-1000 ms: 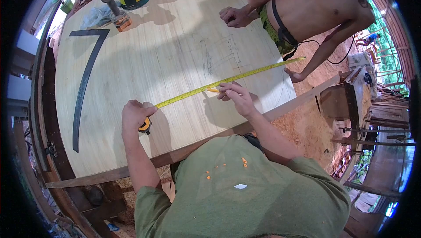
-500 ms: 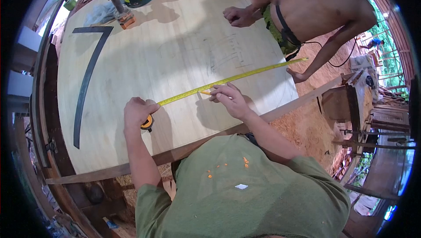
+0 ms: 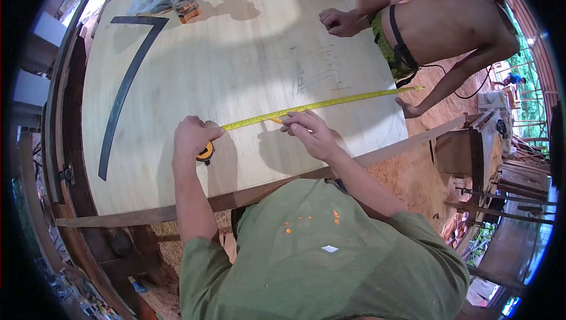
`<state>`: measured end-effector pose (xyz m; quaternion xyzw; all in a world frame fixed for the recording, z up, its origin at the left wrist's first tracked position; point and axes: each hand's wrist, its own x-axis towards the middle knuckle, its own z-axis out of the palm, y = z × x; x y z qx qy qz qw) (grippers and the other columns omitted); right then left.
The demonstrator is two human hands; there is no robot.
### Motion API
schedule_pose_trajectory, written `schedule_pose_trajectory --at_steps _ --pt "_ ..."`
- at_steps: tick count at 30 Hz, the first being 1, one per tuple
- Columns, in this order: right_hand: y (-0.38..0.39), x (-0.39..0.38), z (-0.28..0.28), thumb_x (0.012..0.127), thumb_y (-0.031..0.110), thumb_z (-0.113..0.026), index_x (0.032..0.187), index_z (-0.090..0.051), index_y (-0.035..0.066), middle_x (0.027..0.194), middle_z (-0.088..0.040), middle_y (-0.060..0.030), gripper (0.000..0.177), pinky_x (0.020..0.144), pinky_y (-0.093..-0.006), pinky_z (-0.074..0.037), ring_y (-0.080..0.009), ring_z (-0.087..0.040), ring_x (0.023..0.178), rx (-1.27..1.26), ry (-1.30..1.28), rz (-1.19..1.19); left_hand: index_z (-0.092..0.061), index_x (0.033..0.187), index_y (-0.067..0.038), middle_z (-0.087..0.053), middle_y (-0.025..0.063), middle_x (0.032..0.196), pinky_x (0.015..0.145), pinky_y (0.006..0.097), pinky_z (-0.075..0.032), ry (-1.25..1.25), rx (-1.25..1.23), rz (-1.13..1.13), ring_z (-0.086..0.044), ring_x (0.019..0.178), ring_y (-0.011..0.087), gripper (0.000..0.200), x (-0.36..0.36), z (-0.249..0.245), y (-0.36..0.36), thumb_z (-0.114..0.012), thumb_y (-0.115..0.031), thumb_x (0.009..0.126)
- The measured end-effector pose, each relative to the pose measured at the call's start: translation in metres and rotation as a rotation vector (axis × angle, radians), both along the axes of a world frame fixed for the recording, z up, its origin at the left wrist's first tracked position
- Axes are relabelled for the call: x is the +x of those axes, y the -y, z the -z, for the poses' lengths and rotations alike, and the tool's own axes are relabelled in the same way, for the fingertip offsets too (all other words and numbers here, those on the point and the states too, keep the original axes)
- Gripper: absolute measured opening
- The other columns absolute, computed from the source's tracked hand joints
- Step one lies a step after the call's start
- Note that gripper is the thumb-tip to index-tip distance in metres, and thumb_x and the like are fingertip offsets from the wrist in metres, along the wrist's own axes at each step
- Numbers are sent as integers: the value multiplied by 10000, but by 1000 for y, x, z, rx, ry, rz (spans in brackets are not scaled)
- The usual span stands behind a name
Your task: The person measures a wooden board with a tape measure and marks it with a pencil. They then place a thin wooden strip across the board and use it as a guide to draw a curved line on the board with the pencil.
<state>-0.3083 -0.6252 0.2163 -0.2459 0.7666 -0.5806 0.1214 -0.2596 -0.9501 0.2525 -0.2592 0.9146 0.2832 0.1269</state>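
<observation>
Measuring the panel (image 3: 236, 66)
Your left hand (image 3: 191, 136) clamps the tape measure case (image 3: 205, 153); your right hand (image 3: 313, 135) pinches a pencil (image 3: 275, 121) beside its blade (image 3: 330, 103).

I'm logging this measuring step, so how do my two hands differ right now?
The left hand is fisted over the tape measure's case; the right hand pinches an orange pencil. The left sits at the tape's case end; the right is farther along the yellow blade. Both rest on the pale wooden panel beside the tape.
</observation>
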Motion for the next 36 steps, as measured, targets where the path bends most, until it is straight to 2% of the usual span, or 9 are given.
schedule_pose_trajectory --at_steps 8,11,14,16,19,22,28,34,36 --pt "9 0 -6 981 157 -573 1080 -694 66 956 -758 -9 181 1026 -424 -375 -202 -653 985 138 -133 -89 -699 999 83 -725 234 951 803 400 -572 58 61 -57 -722 888 331 632 -2 -2 0 -868 -412 644" --pt "16 1 -14 992 167 -562 1094 -691 77 991 -754 -13 188 1089 -464 -333 -207 -654 1007 98 -93 -129 -704 997 81 -726 233 966 810 399 -572 53 50 -48 -722 893 328 630 -1 -1 1 -870 -412 642" --pt "21 3 -15 995 142 -557 1141 -681 68 1018 -751 -13 205 1109 -459 -330 -199 -632 1080 201 -80 -141 -713 975 78 -728 227 955 810 400 -574 30 29 -16 -724 888 325 620 -3 -1 -2 -874 -419 640" --pt "23 2 -6 1006 150 -546 1165 -672 88 1038 -754 -7 213 1176 -505 -240 -201 -627 1162 193 -53 -195 -716 961 77 -730 223 941 807 401 -576 30 -4 -1 -725 882 324 616 0 -3 1 -876 -423 639" --pt "20 4 3 1014 152 -532 1173 -671 91 1070 -756 -1 219 1207 -526 -191 -218 -613 1214 212 -66 -178 -722 949 69 -733 219 911 783 406 -579 64 44 -18 -727 852 324 604 0 -4 2 -878 -426 640" --pt "18 5 8 1012 198 -542 1166 -674 107 1082 -730 0 222 1200 -548 -219 -207 -626 1168 188 -81 -161 -723 932 61 -733 212 862 750 410 -579 37 15 -11 -726 803 320 580 -2 0 0 -876 -418 643" --pt "15 6 11 1010 194 -542 1175 -684 106 1148 -714 -8 234 1203 -545 -216 -216 -616 1195 200 -94 -173 -721 884 54 -729 207 816 734 407 -578 44 30 -34 -726 768 314 534 -2 -5 -2 -881 -396 645" --pt "14 6 11 1007 195 -541 1149 -713 110 1169 -707 -56 238 1204 -544 -234 -270 -581 1268 160 -82 -163 -724 877 53 -728 212 822 734 406 -576 12 44 -57 -727 773 314 525 -2 -1 0 -885 -388 642" --pt "15 6 8 1007 196 -541 1146 -714 107 1175 -705 -62 240 1205 -545 -238 -275 -577 1276 188 -99 -166 -716 958 86 -735 213 914 750 377 -581 69 83 -83 -728 834 282 612 -4 -2 0 -916 -371 604"
